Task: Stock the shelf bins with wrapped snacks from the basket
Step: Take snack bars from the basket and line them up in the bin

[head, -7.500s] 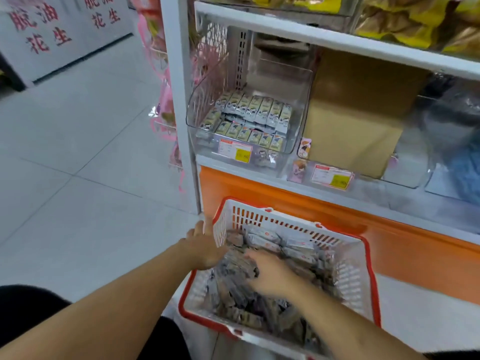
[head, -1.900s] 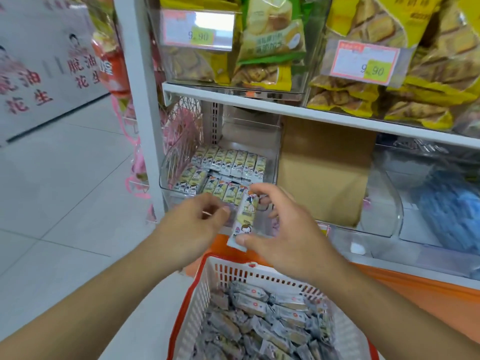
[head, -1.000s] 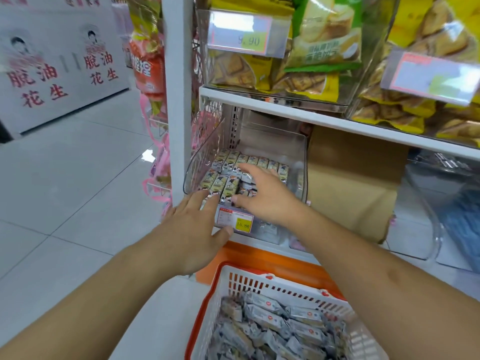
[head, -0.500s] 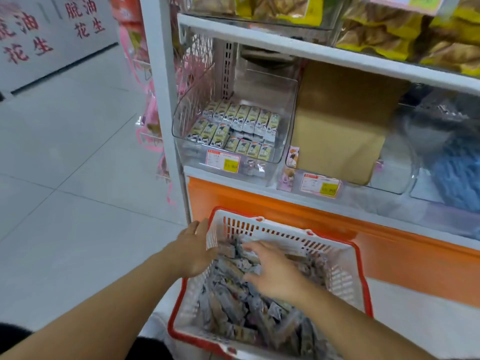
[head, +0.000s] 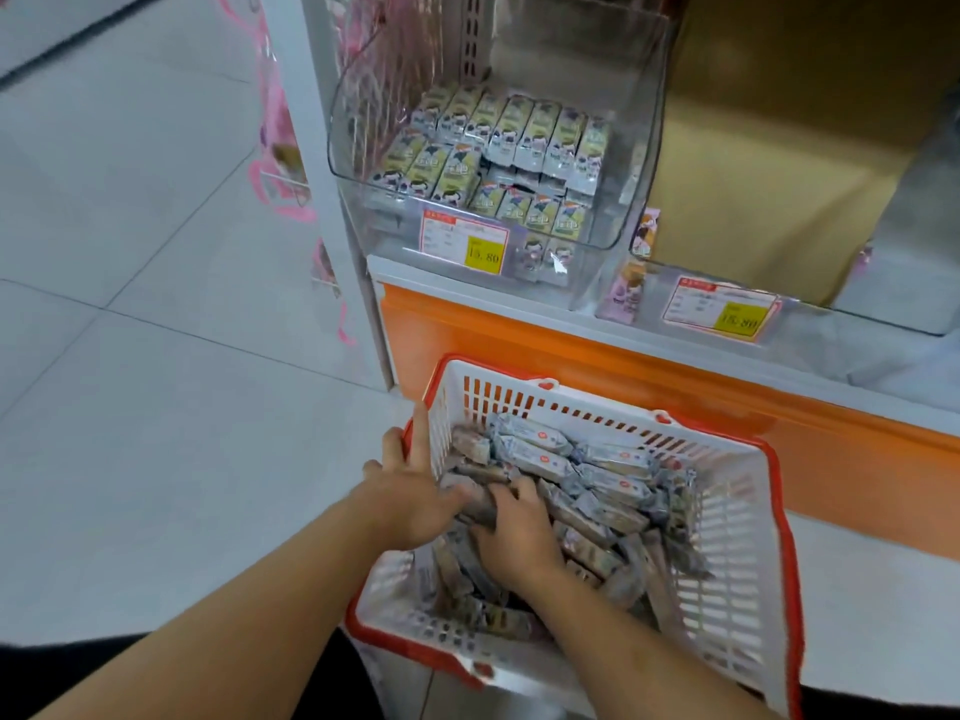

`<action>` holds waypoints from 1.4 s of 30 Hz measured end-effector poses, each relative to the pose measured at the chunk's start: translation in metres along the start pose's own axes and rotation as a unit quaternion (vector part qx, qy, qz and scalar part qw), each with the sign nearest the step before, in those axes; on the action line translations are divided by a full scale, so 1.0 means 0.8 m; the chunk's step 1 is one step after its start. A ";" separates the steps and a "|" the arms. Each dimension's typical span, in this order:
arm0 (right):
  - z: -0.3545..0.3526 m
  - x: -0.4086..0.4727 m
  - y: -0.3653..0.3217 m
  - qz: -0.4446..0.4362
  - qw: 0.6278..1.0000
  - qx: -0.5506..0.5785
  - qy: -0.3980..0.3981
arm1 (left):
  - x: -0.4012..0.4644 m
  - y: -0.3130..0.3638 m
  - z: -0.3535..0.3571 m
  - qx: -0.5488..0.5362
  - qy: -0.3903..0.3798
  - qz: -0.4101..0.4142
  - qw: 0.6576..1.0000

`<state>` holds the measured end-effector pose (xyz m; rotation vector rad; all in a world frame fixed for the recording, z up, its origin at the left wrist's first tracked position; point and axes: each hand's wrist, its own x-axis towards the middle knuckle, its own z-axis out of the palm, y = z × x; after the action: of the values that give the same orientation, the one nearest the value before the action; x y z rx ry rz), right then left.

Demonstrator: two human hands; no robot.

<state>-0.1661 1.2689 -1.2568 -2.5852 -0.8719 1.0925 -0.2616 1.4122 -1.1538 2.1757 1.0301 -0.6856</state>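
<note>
A white basket with a red rim (head: pixel 737 517) stands on the floor below the shelf, heaped with grey wrapped snacks (head: pixel 597 475). My right hand (head: pixel 514 537) is down in the heap, its fingers curled round a snack or two near the left wall. My left hand (head: pixel 408 491) lies over the basket's left rim, fingers straight along the outside of the wall and the thumb inside, touching the same snacks. Above, a clear shelf bin (head: pixel 641 148) holds neat rows of wrapped snacks (head: pixel 519 132), with a price tag (head: pixel 465 242) on its front.
A brown cardboard box (head: pixel 779 148) fills the bin to the right, behind a second price tag (head: pixel 719 314). An orange panel (head: pixel 571 356) runs under the shelf edge. A white upright (head: pixel 332 189) and pink hanging goods (head: pixel 275 163) stand left. Tiled floor (head: pixel 156 407) stretches left.
One second ago my right hand was up in the clear bin. Both hands have come down to the basket, and my right hand has dug deeper into the snacks and closed on some.
</note>
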 end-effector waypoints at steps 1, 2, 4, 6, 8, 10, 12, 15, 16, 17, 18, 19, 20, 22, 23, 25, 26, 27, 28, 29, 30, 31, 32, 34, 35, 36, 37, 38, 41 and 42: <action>0.002 0.001 0.000 0.008 1.000 0.004 0.004 | 0.000 0.001 -0.001 0.002 -0.003 -0.002 1.000; 0.003 0.001 0.001 0.014 1.000 0.007 0.007 | -0.001 0.002 -0.002 0.002 -0.006 -0.004 1.000; -0.003 -0.005 0.001 0.013 1.000 0.025 0.012 | -0.003 0.003 -0.003 -0.003 -0.009 -0.004 1.000; -0.018 -0.014 0.002 -0.001 0.999 0.045 0.018 | -0.003 0.003 -0.003 -0.010 -0.010 -0.004 1.000; -0.045 -0.029 0.002 -0.013 0.997 0.070 0.013 | -0.006 0.003 -0.007 -0.005 -0.008 -0.006 1.000; -0.085 -0.049 0.000 -0.025 0.996 0.091 0.000 | -0.014 0.011 -0.014 0.043 0.003 -0.021 0.999; -0.130 -0.073 -0.004 -0.039 0.994 0.098 -0.001 | -0.028 0.029 -0.032 0.107 0.030 -0.032 0.993; -0.198 -0.110 -0.018 -0.064 0.990 0.122 0.016 | -0.057 0.065 -0.076 0.116 0.046 0.032 0.992; -0.220 -0.122 -0.025 -0.074 0.989 0.129 0.019 | -0.070 0.078 -0.094 0.099 0.031 0.080 0.991; -0.241 -0.134 -0.032 -0.086 0.987 0.136 0.018 | -0.083 0.090 -0.110 0.085 0.010 0.131 0.988; -0.260 -0.144 -0.038 -0.094 0.984 0.147 0.015 | -0.098 0.101 -0.123 0.069 -0.011 0.177 0.982; -0.278 -0.155 -0.043 -0.101 0.982 0.159 0.008 | -0.113 0.110 -0.133 0.044 -0.028 0.214 0.975; -0.294 -0.164 -0.048 -0.109 0.979 0.172 0.000 | -0.125 0.117 -0.140 0.005 -0.039 0.239 0.970; -0.316 -0.179 -0.056 -0.127 0.969 0.212 -0.003 | -0.147 0.123 -0.144 -0.096 -0.041 0.260 0.960; -0.324 -0.186 -0.059 -0.138 0.960 0.244 0.001 | -0.155 0.124 -0.145 -0.159 -0.045 0.264 0.950; -0.335 -0.200 -0.062 -0.149 0.935 0.322 0.022 | -0.166 0.128 -0.146 -0.296 -0.059 0.254 0.919; -0.340 -0.207 -0.063 -0.147 0.922 0.356 0.039 | -0.171 0.131 -0.148 -0.343 -0.063 0.248 0.904; -0.343 -0.215 -0.065 -0.152 0.917 0.362 0.065 | -0.174 0.133 -0.150 -0.374 -0.061 0.244 0.892; -0.347 -0.220 -0.066 -0.166 0.921 0.338 0.103 | -0.176 0.135 -0.153 -0.398 -0.058 0.240 0.883; -0.351 -0.227 -0.065 -0.191 0.926 0.293 0.143 | -0.176 0.135 -0.157 -0.412 -0.053 0.237 0.878; -0.353 -0.231 -0.064 -0.224 0.928 0.244 0.171 | -0.176 0.134 -0.161 -0.418 -0.049 0.233 0.877; -0.354 -0.236 -0.062 -0.250 0.931 0.196 0.178 | -0.175 0.133 -0.164 -0.418 -0.046 0.230 0.877; -0.354 -0.241 -0.063 -0.263 0.937 0.158 0.170 | -0.175 0.132 -0.167 -0.419 -0.045 0.229 0.877; -0.348 -0.242 -0.065 -0.277 0.946 0.088 0.146 | -0.175 0.132 -0.169 -0.424 -0.043 0.228 0.875; -0.344 -0.239 -0.066 -0.283 0.946 0.058 0.145 | -0.174 0.132 -0.170 -0.425 -0.043 0.229 0.875; -0.341 -0.237 -0.068 -0.284 0.946 0.039 0.149 | -0.174 0.133 -0.171 -0.421 -0.041 0.229 0.877; -0.339 -0.234 -0.071 -0.282 0.946 0.030 0.158 | -0.172 0.133 -0.173 -0.415 -0.041 0.228 0.880; -0.339 -0.231 -0.074 -0.281 0.945 0.023 0.168 | -0.171 0.132 -0.175 -0.410 -0.040 0.228 0.882; -0.341 -0.223 -0.082 -0.285 0.938 0.013 0.197 | -0.167 0.129 -0.182 -0.408 -0.034 0.220 0.886; -0.342 -0.221 -0.085 -0.284 0.938 0.014 0.201 | -0.166 0.128 -0.184 -0.409 -0.032 0.216 0.886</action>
<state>-0.1004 1.2306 -0.9330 -2.1797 -1.3444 0.3948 -0.2256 1.4034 -0.9337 1.5225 0.5919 -0.0659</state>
